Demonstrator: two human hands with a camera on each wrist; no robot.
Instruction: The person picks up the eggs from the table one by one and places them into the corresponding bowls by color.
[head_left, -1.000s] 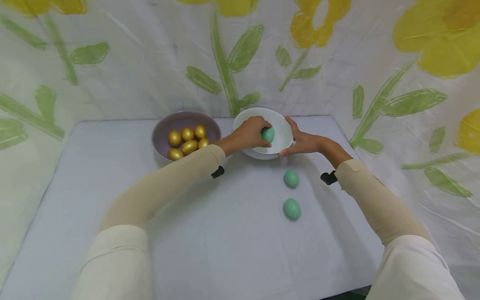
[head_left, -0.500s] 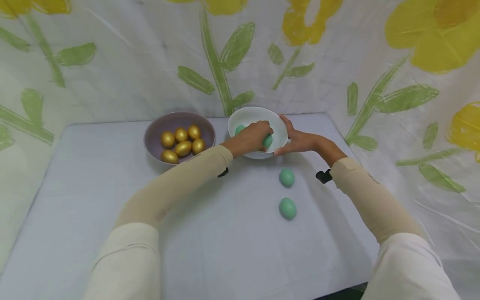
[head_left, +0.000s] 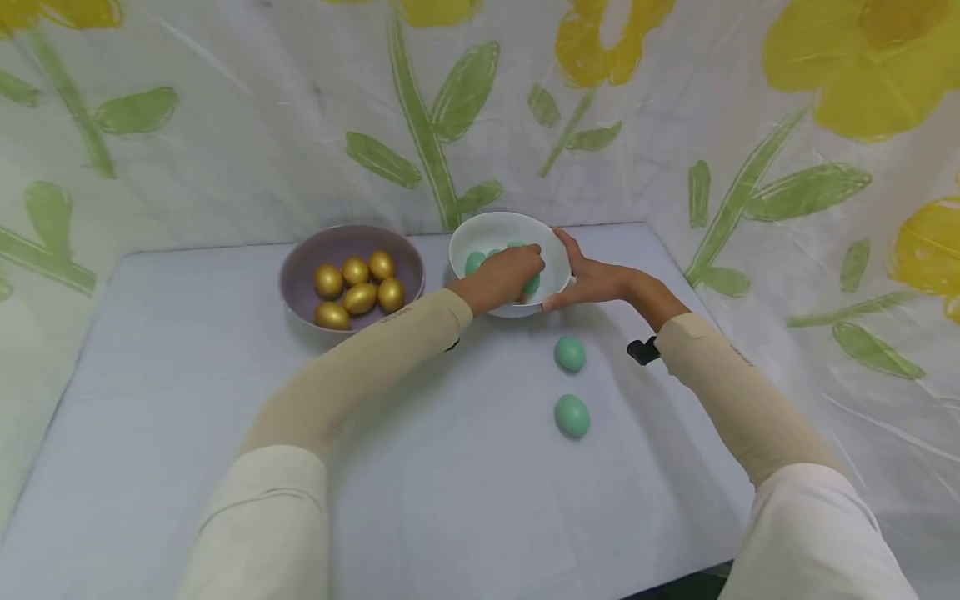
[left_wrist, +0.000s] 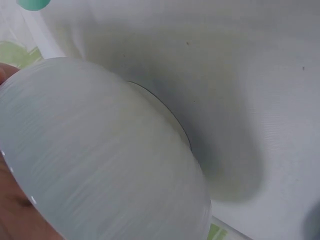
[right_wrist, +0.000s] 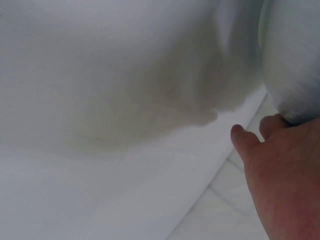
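Observation:
In the head view my left hand (head_left: 504,277) reaches over the near left rim of a white bowl (head_left: 557,265), its fingers curled round a green egg (head_left: 532,285) inside. Other green eggs (head_left: 475,262) lie in the bowl, partly hidden behind that hand. My right hand (head_left: 596,279) holds the bowl's right side, thumb at the near rim and fingers spread toward the back. The bowl's outer wall (left_wrist: 110,150) fills much of the left wrist view. In the right wrist view, fingertips of the right hand (right_wrist: 282,175) meet the bowl's side.
A purple-grey bowl (head_left: 300,287) with several gold eggs (head_left: 360,297) stands left of the white bowl. Two green eggs lie on the table in front: one nearer the bowl (head_left: 570,353), another closer to me (head_left: 572,416). A flower-patterned curtain (head_left: 285,125) hangs behind the table.
My left hand has moved right and lower into the white bowl with the green egg, uncovering other green eggs there. The right hand keeps its hold; the whole view has shifted slightly.

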